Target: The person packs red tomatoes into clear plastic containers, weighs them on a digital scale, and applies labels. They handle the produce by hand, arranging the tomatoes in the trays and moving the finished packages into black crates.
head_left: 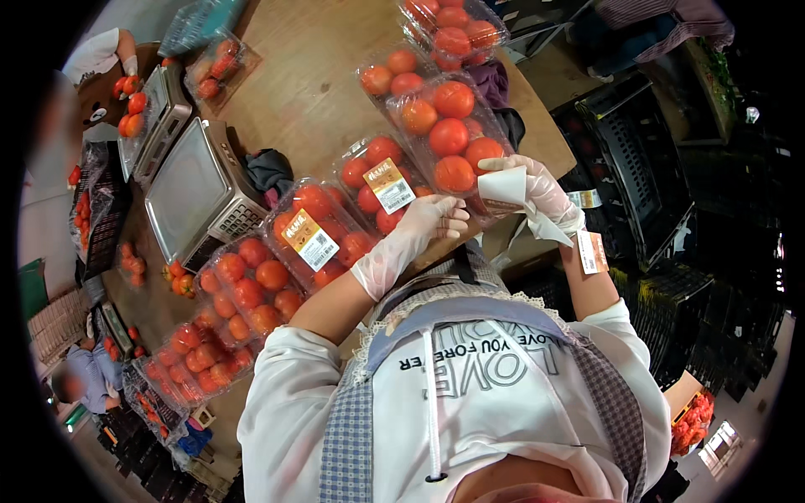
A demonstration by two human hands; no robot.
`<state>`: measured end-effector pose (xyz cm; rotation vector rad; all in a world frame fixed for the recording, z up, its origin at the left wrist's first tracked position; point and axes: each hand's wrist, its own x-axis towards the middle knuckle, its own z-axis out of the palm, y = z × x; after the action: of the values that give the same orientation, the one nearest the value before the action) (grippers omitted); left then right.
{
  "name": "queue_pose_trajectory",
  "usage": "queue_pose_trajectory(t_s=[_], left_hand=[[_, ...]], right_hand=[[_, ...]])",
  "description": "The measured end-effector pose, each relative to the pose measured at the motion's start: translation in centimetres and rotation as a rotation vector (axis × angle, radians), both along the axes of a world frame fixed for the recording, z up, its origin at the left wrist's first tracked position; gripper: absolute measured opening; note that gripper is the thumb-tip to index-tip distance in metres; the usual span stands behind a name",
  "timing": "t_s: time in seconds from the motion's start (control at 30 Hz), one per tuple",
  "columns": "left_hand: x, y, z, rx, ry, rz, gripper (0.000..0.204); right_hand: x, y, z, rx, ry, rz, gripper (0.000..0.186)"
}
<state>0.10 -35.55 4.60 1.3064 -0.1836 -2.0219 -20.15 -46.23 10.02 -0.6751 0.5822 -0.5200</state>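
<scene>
My right hand, in a thin clear glove, grips a strip of labels whose white backing paper trails down below the fingers. To its left my left hand, also gloved, has its fingers curled together; whatever is in them, if anything, is hidden. Just beyond both hands a clear plastic box of tomatoes carries no visible label. Beside my left hand lie a labelled box of tomatoes and another labelled box. A printed label hangs at my right wrist.
More tomato boxes line the near edge of the wooden table to the left. Two scales stand on the table's left side. Black crates are stacked at the right. Other people work nearby, one hand at the far left.
</scene>
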Motion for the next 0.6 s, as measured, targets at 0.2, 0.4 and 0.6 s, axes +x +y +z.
queue_pose_trajectory(t_s=[0.2,0.4,0.6], left_hand=[[-1.1,1.0,1.4,0.136,0.147,-0.079,0.034],[-2.2,-3.2,10.9,-0.899,-0.783,-0.066,0.076],[-6.9,-6.7,11.0,-0.543,-0.191,0.278,0.058]], right_hand=[[-1.0,-1.2,6.2,-0.151,0.084,-0.03,0.027],[-0.2,-6.6,9.5,-0.217,-0.005,0.276,0.02],[-0.6,-12.7,6.2,-0.533,0.196,0.411,0.01]])
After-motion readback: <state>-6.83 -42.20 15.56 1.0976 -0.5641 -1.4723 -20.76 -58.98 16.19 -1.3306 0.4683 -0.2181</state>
